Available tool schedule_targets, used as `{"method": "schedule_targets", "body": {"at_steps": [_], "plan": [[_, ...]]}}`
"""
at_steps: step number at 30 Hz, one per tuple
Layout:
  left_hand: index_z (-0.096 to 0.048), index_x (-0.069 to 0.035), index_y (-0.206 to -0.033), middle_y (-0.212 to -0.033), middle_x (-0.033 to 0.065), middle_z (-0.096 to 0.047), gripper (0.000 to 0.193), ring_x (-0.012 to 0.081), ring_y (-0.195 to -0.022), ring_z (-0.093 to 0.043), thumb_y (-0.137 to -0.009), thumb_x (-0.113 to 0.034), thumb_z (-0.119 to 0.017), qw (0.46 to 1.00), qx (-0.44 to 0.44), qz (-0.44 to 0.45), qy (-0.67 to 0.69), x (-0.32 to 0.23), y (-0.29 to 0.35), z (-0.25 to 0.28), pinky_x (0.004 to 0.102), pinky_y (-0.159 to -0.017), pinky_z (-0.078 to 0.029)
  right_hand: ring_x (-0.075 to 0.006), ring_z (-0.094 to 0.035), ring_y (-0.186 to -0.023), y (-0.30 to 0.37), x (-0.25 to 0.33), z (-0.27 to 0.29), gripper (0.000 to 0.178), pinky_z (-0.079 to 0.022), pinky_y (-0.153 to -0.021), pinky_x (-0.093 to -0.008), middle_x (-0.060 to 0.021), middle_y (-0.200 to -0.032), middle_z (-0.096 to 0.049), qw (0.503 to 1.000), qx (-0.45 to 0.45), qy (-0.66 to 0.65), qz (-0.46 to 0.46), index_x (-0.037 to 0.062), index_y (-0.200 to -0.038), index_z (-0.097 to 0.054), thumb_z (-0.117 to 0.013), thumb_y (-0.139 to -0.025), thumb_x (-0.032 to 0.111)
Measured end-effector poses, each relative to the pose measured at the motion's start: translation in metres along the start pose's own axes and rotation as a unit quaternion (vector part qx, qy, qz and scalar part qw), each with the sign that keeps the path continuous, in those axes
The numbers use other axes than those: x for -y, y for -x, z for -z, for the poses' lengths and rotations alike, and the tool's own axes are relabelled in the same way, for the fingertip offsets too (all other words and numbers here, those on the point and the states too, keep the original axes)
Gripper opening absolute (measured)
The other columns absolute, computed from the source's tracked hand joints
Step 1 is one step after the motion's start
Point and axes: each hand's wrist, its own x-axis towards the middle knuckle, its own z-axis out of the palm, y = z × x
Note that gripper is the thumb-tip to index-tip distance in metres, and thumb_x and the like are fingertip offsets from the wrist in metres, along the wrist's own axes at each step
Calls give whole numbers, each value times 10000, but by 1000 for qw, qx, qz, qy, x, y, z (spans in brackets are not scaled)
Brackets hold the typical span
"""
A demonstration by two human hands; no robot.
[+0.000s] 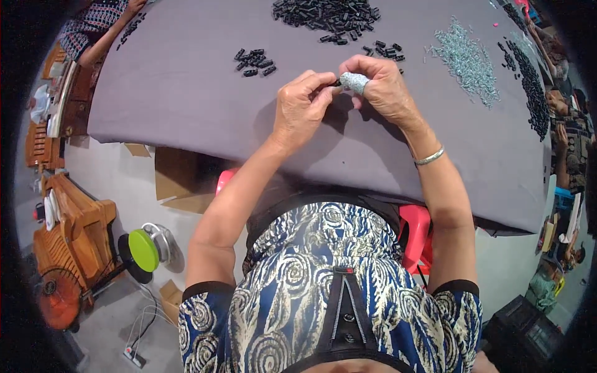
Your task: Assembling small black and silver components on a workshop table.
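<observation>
Above the grey-covered table, my two hands meet with their fingertips close together. My left hand (306, 105) pinches a small black part (336, 82) between thumb and forefinger. My right hand (385, 90) is closed at the other end of that part, a silvery glittering wrap (354, 82) around one of its digits. Whatever lies between the right fingertips is hidden by this wrap. Left of my hands is a small group of black cylindrical parts (254, 62). Just beyond my right hand lies another little cluster of the same black parts (384, 51).
A large heap of black parts (326, 17) lies at the table's far side. To the right spreads a pile of small silvery metal pins (465, 59), with a long row of black pieces (533, 93) beyond. Another person's arm (106, 46) reaches in at far left. A fan (59, 298) stands lower left.
</observation>
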Motion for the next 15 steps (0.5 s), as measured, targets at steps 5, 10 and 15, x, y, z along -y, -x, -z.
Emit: {"method": "schedule_targets", "body": {"at_steps": [5,10,15], "plan": [[-652,25,-1001,-785,10,-584,163,69,-694,-548,-849,-27,-622,999,4,25,20,3,-1,1,215,-627,-455,-41,-530,-535,3,5,-2,101,-445,-475,-179,7,-742,-604,1000,3,-20,-8,12,-903,-639,-617,-859,100],[-649,29,-1017,-812,9,-596,168,71,-729,-578,-864,-36,-619,996,-7,46,70,5,-2,1,214,-644,-474,-46,-534,-568,3,-1,2,206,-442,-463,-179,2,-756,-575,998,20,-50,18,29,-996,-613,-591,-904,211],[-648,40,-1012,-885,19,-597,169,76,-767,-576,-854,-21,-637,983,-2,83,163,-4,-1,2,204,-686,-475,-58,-503,-644,1,-10,10,402,-424,-454,-188,-6,-753,-538,981,54,-188,8,7,-1052,-570,-493,-941,385]]}}
